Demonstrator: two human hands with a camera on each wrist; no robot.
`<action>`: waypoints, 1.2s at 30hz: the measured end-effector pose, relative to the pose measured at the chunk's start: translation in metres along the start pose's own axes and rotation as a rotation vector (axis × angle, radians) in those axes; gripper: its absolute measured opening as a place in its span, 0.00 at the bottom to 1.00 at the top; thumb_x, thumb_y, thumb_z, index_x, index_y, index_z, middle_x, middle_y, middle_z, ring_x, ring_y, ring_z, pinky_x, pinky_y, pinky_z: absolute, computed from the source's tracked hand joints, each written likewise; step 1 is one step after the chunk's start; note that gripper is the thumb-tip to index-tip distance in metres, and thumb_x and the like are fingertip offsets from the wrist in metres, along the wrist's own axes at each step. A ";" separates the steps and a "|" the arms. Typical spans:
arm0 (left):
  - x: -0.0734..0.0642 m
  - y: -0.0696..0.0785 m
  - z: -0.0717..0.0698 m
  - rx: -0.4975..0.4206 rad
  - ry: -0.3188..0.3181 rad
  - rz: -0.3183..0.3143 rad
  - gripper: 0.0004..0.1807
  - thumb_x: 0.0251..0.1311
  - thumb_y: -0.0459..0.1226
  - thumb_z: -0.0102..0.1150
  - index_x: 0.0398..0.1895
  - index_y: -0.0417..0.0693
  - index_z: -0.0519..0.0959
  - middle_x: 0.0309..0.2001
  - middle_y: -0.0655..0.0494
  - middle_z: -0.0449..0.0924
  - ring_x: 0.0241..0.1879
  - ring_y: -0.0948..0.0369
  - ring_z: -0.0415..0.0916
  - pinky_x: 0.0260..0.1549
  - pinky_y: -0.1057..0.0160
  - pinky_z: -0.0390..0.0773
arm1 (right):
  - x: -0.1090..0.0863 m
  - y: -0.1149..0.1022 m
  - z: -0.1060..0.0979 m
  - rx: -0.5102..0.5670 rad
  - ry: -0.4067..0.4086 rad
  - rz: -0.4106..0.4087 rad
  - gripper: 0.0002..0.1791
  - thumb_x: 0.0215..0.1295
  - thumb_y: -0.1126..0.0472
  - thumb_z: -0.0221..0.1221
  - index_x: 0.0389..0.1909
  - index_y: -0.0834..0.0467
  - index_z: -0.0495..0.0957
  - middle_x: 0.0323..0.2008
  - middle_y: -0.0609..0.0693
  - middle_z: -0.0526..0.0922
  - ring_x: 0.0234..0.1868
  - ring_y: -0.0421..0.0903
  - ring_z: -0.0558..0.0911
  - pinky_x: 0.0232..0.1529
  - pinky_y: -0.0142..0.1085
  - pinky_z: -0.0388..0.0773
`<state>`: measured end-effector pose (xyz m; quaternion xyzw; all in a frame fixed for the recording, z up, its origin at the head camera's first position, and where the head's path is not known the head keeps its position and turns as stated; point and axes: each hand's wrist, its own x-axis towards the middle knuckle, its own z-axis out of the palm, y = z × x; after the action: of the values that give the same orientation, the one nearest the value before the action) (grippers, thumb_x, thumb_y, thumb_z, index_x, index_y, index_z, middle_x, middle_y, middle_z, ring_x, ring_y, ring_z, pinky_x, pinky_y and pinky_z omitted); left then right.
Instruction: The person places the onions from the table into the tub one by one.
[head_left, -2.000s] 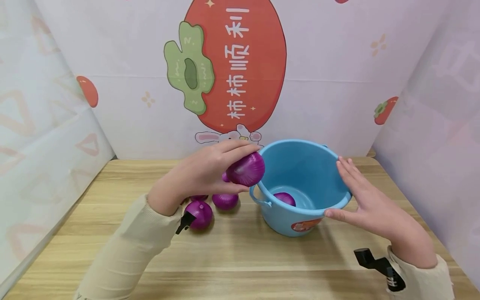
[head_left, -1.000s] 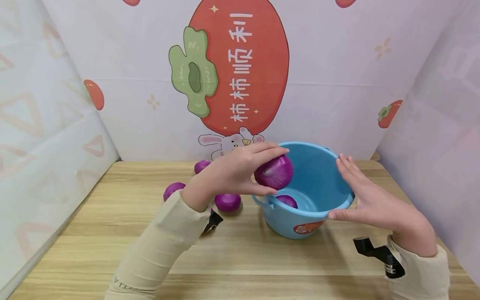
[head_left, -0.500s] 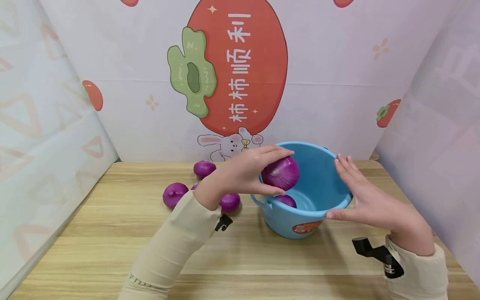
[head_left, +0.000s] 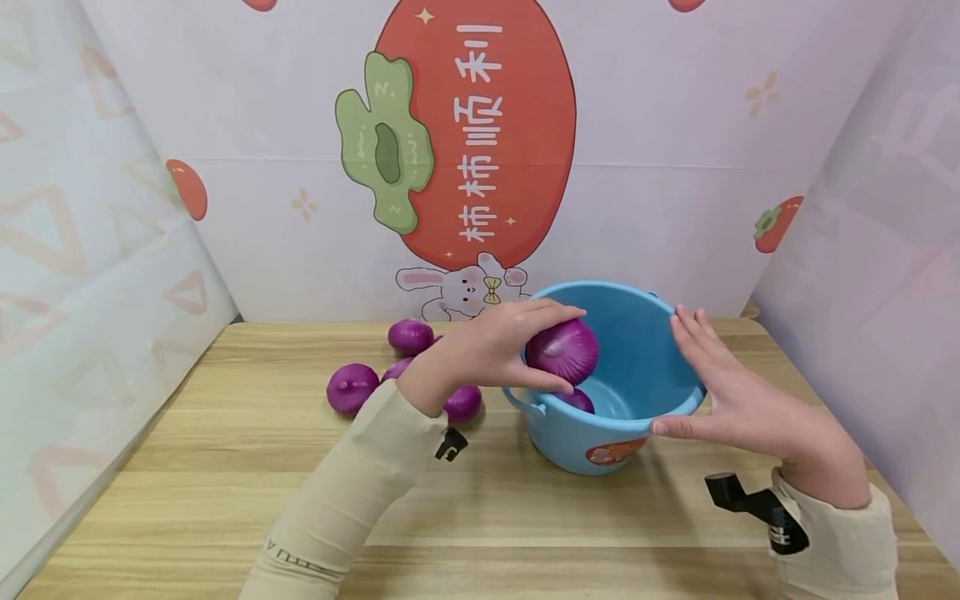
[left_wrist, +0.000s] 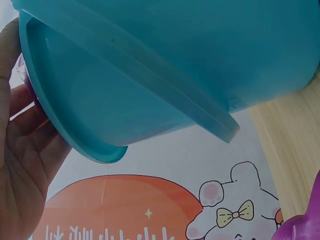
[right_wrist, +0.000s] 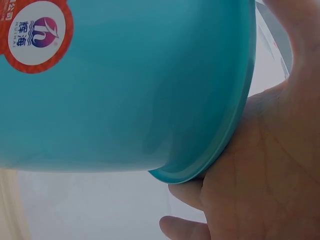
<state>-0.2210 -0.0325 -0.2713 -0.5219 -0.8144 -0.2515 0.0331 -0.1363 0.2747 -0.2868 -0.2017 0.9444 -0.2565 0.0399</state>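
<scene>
My left hand [head_left: 498, 346] holds a red onion [head_left: 564, 352] between fingers and thumb, just inside the left rim of a blue bucket [head_left: 581, 450]. Below it, another red onion [head_left: 577, 400] lies on the bucket's bottom. My right hand [head_left: 738, 400] rests against the right rim, its fingers spread and straight and the thumb at the front edge. In the left wrist view, the bucket wall [left_wrist: 150, 60] hides most of the held onion. The right wrist view shows the rim against the palm [right_wrist: 260, 165].
Several more red onions lie on the wooden table [head_left: 187, 467] left of the bucket, among them one onion [head_left: 352, 388] furthest left. My left forearm partly covers the group. A printed cloth backdrop [head_left: 637, 125] stands behind the table. The bucket's handle [head_left: 525, 404] hangs at its left side.
My left hand has carried the onion rightward from outside the bucket to over its opening, then slightly down. The right hand has stayed on the rim.
</scene>
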 end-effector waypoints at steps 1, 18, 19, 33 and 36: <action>0.000 0.000 0.000 -0.004 -0.003 0.000 0.44 0.51 0.51 0.74 0.69 0.46 0.69 0.63 0.52 0.77 0.60 0.58 0.76 0.51 0.65 0.82 | 0.000 0.000 0.000 0.001 0.000 0.000 0.70 0.52 0.43 0.72 0.79 0.55 0.28 0.80 0.52 0.26 0.79 0.58 0.24 0.59 0.79 0.55; -0.007 0.004 -0.007 0.090 -0.022 -0.065 0.36 0.59 0.55 0.65 0.69 0.52 0.71 0.67 0.56 0.74 0.68 0.60 0.70 0.61 0.58 0.77 | 0.000 -0.001 0.000 -0.004 0.004 0.008 0.70 0.52 0.43 0.72 0.79 0.55 0.29 0.80 0.52 0.26 0.79 0.58 0.24 0.59 0.79 0.54; -0.008 0.004 -0.008 0.099 -0.021 -0.062 0.36 0.59 0.56 0.65 0.69 0.52 0.72 0.67 0.56 0.73 0.69 0.60 0.69 0.62 0.58 0.77 | 0.000 -0.001 0.000 0.001 0.005 0.007 0.70 0.52 0.43 0.72 0.79 0.55 0.29 0.80 0.52 0.26 0.79 0.58 0.24 0.59 0.79 0.53; -0.019 0.006 -0.012 0.158 -0.050 -0.048 0.41 0.61 0.58 0.60 0.76 0.58 0.62 0.76 0.58 0.60 0.79 0.56 0.50 0.69 0.47 0.66 | -0.001 -0.001 0.000 0.007 0.000 0.001 0.69 0.53 0.43 0.71 0.79 0.55 0.28 0.80 0.50 0.25 0.79 0.57 0.24 0.62 0.78 0.50; -0.022 0.006 -0.012 0.188 -0.056 -0.071 0.43 0.61 0.60 0.58 0.77 0.62 0.58 0.78 0.60 0.56 0.80 0.57 0.45 0.71 0.45 0.64 | -0.001 -0.002 0.001 0.010 0.003 -0.003 0.69 0.54 0.43 0.71 0.79 0.54 0.28 0.80 0.49 0.25 0.79 0.57 0.24 0.62 0.78 0.50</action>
<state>-0.2085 -0.0539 -0.2655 -0.4939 -0.8531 -0.1601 0.0503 -0.1343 0.2738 -0.2865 -0.2026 0.9429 -0.2616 0.0390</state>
